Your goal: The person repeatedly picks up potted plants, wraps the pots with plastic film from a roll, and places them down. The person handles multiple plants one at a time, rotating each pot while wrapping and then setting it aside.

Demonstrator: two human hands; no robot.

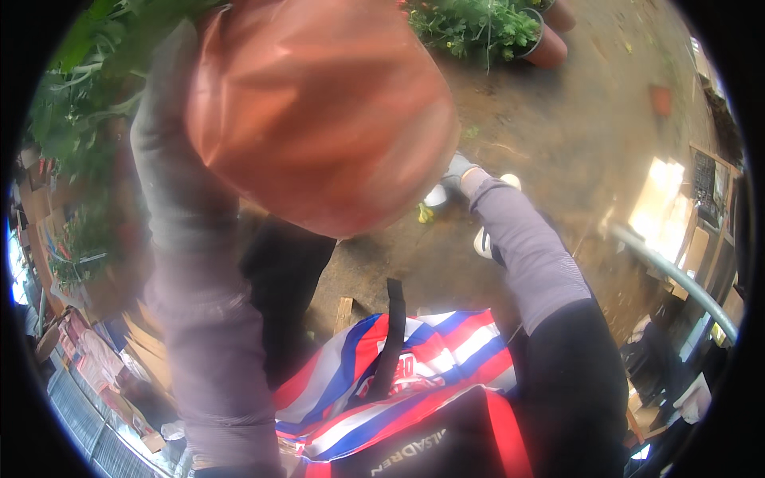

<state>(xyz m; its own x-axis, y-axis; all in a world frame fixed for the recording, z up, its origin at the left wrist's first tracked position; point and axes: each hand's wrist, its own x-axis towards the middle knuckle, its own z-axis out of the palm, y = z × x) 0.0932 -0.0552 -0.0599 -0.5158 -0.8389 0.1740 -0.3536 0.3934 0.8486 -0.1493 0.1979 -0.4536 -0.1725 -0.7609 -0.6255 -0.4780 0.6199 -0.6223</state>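
The reddish container (327, 119) is above the brown floor (558, 135), whose far visible edge carries a potted plant (546, 46). The left hand (169, 103) and the right hand (457, 172) stand at its opposite sides, probably for balance; fingers are hidden, so I cannot tell either grip

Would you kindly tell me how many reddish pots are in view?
4 that I can make out: a large pot up close, a lower pot and an upper pot by the leaves up top, and a small, blurred pot farther right. Others may be hidden.
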